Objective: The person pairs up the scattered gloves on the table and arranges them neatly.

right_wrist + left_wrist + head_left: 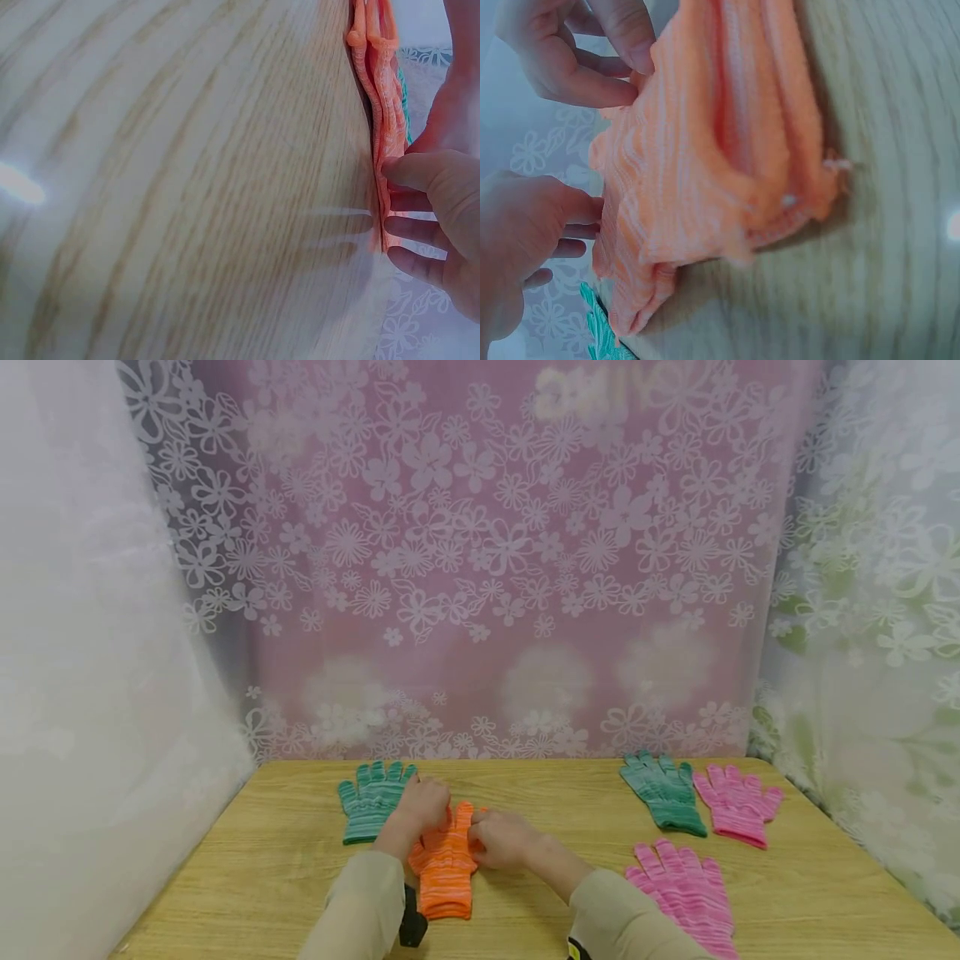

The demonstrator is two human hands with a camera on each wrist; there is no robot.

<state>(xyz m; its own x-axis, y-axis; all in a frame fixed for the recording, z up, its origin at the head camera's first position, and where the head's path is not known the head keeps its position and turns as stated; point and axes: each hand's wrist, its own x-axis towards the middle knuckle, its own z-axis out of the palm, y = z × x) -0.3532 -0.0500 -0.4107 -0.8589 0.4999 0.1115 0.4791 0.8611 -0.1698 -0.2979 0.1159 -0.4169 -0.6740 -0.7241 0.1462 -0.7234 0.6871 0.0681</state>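
A pair of orange striped knitted gloves [446, 881] lies on the table, one laid on the other, cuffs toward me. In the left wrist view their layered cuffs [769, 150] gape a little. At the far left part of the gloves, my left hand [426, 802] pinches the edge with bent fingers. My right hand [501, 839] holds the right side near the glove fingers; in the right wrist view its thumb lies on the orange knit [384, 112] while the lower fingers are spread loosely. Some of the orange glove fingers are hidden behind my hands.
A green glove [367, 814] lies just left of my left hand. Farther right are another green glove [667, 793], a pink glove [738, 806] and a nearer pink glove [690, 893], beside my right sleeve. A flowered curtain [495, 610] hangs behind the wooden table [262, 860].
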